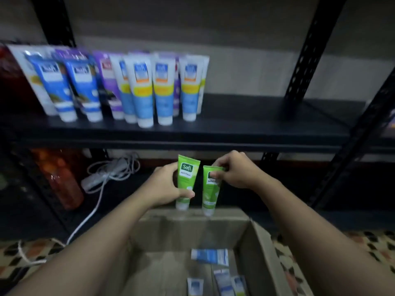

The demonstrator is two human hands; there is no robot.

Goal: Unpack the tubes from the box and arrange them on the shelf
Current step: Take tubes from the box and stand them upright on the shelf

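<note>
— What's around you?
— A black metal shelf ahead, with a row of blue, white and purple tubes standing cap-down on its left half. Lower down are a white power strip and an orange bottle.
— And the tubes?
— Two bright green ones, over the cardboard box's far wall. My left grip wraps the left green tube; my right grip pinches the right green tube at its crimped end. Both hang upright, caps down. Blue-and-white tubes lie flat inside the box.

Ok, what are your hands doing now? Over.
Left hand grips left green tube, right hand pinches right green tube. Both above box. Nothing between them and shelf.
</note>
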